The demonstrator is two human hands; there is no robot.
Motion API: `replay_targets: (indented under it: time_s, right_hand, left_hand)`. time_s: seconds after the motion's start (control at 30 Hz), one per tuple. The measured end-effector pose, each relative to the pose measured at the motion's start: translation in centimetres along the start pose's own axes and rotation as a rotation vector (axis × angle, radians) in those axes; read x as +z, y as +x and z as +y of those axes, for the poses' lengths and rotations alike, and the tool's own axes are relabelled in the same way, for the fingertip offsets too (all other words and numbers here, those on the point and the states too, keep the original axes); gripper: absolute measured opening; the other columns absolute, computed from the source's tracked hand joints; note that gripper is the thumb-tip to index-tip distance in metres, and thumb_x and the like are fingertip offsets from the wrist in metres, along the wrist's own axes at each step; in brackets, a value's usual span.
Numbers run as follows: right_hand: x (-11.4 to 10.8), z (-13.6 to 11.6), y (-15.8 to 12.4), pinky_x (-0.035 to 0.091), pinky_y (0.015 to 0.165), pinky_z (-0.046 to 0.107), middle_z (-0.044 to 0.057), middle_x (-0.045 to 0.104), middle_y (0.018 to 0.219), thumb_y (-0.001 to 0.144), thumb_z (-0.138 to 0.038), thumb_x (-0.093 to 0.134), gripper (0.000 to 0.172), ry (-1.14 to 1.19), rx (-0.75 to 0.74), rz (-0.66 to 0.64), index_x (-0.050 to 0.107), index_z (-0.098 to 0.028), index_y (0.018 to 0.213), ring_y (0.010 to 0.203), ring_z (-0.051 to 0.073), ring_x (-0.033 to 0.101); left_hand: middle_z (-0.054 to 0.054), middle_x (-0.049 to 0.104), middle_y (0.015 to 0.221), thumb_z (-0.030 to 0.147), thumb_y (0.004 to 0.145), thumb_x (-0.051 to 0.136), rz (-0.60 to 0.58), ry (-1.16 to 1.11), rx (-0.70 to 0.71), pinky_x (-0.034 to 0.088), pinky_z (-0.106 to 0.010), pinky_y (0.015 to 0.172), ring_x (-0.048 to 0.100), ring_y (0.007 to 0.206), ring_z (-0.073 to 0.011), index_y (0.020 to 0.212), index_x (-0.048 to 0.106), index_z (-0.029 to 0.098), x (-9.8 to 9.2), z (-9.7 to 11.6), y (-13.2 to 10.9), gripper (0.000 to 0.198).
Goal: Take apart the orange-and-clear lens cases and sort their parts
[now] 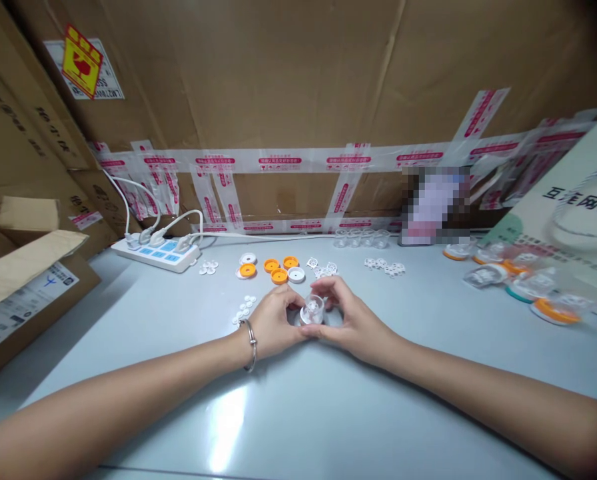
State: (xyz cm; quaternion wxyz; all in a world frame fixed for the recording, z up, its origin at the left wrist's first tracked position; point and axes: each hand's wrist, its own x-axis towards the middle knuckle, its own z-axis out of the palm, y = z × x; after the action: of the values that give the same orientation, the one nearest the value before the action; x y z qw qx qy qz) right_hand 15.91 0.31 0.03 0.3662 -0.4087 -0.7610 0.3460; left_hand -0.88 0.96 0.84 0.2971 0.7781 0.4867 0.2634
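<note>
both my left hand (273,317) and right hand (356,323) grip a small clear plastic piece (313,307) between fingers and thumbs; it sits around the middle of the glossy pale tabletop (298,413); taped cardboard (278,87) walls the back edge; a box (33,307) bounds the left, clear-topped pieces (533,285) the right; between my forearms the surface spreads broadly toward me

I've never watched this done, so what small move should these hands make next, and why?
Probably a gentle press down on the clear cover: the left hand and right hand surround it, and it seems to sit on a white base.
</note>
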Motion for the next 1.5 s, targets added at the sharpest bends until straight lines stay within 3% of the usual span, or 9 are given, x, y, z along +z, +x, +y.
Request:
replay_targets:
  time_s: [0.13,0.3,0.5,0.67,0.83,1.03,1.23,1.37,1.5]
  right_hand:
    - [0.1,-0.3,0.2,0.045,0.071,0.03,0.003,0.056,0.083,0.073,-0.028,0.062,0.015,-0.08,0.002,0.025,0.057,-0.019,0.085,0.078,0.016,0.054]
    - [-0.1,-0.6,0.2,0.045,0.074,0.029,0.004,0.059,0.087,0.078,-0.023,0.056,0.017,-0.121,-0.165,0.048,0.056,-0.02,0.095,0.082,0.016,0.055]
    - [-0.3,-0.9,0.0,0.045,0.082,0.035,0.003,0.062,0.095,0.075,-0.032,0.06,0.029,0.05,-0.002,0.124,0.056,-0.023,0.102,0.088,0.018,0.057]
    - [-3.1,-1.1,2.7,0.047,0.084,0.035,0.006,0.062,0.1,0.074,-0.033,0.06,0.035,0.239,-0.009,0.308,0.051,-0.02,0.106,0.093,0.018,0.058]
    - [-6.9,1.1,8.6,0.048,0.079,0.038,0.008,0.061,0.1,0.069,-0.028,0.063,0.029,-0.231,-0.042,0.362,0.06,-0.017,0.096,0.085,0.02,0.06]
    - [-7.4,4.5,13.1,0.036,0.091,0.044,0.008,0.065,0.095,0.072,-0.028,0.062,0.034,-0.841,-0.025,0.13,0.057,-0.019,0.104,0.096,0.025,0.056]
    - [-7.0,5.9,12.9,0.018,0.099,0.053,0.008,0.065,0.091,0.072,-0.031,0.061,0.03,-0.941,0.043,0.097,0.056,-0.017,0.098,0.093,0.025,0.057]
    - [-7.0,6.3,12.9,0.015,0.101,0.052,0.008,0.063,0.095,0.072,-0.032,0.062,0.031,-0.969,0.063,0.088,0.056,-0.016,0.097,0.097,0.026,0.055]
    - [-6.9,5.0,12.3,0.024,0.098,0.051,0.012,0.059,0.103,0.072,-0.035,0.062,0.036,-0.863,0.004,0.235,0.054,-0.014,0.1,0.103,0.029,0.05]
  left_hand:
    - [-0.001,0.051,0.073,0.033,0.061,0.071,-0.021,-0.004,-0.007,0.04,-0.025,0.065,0.049,0.073,-0.0156,0.077,0.065,0.016,-0.1,0.2,0.0,0.024]
    - [0.0,0.053,0.075,0.027,0.063,0.07,-0.045,-0.039,-0.004,0.04,-0.024,0.067,0.05,0.073,-0.0142,0.077,0.068,0.019,-0.2,0.4,-0.1,0.016]
    - [0.0,0.052,0.076,0.028,0.059,0.074,-0.028,-0.034,-0.023,0.04,-0.023,0.063,0.05,0.071,-0.0137,0.081,0.068,0.018,-0.3,0.4,-0.1,0.024]
    - [-0.001,0.054,0.081,0.029,0.057,0.076,-0.035,-0.044,-0.049,0.041,-0.024,0.066,0.05,0.071,-0.0136,0.085,0.067,0.016,-0.3,0.4,-0.1,0.032]
    - [-0.002,0.055,0.082,0.028,0.057,0.076,-0.038,-0.053,-0.039,0.041,-0.024,0.067,0.05,0.073,-0.0142,0.084,0.067,0.015,-0.4,0.4,-0.2,0.031]
    - [-0.003,0.055,0.084,0.028,0.058,0.076,-0.041,-0.063,-0.021,0.042,-0.026,0.071,0.05,0.076,-0.0151,0.086,0.066,0.015,-0.5,0.4,-0.3,0.032]
    - [-0.002,0.055,0.084,0.027,0.058,0.076,-0.041,-0.07,-0.016,0.042,-0.028,0.071,0.051,0.077,-0.0158,0.085,0.066,0.016,-0.5,0.4,-0.2,0.031]
    - [-0.003,0.055,0.084,0.026,0.058,0.076,-0.048,-0.061,-0.018,0.042,-0.028,0.072,0.05,0.077,-0.0159,0.085,0.066,0.016,-0.5,0.5,-0.2,0.031]
    - [-0.004,0.055,0.086,0.026,0.06,0.074,-0.05,-0.05,0.009,0.042,-0.027,0.072,0.051,0.079,-0.0162,0.087,0.065,0.015,-0.5,0.4,-0.2,0.031]
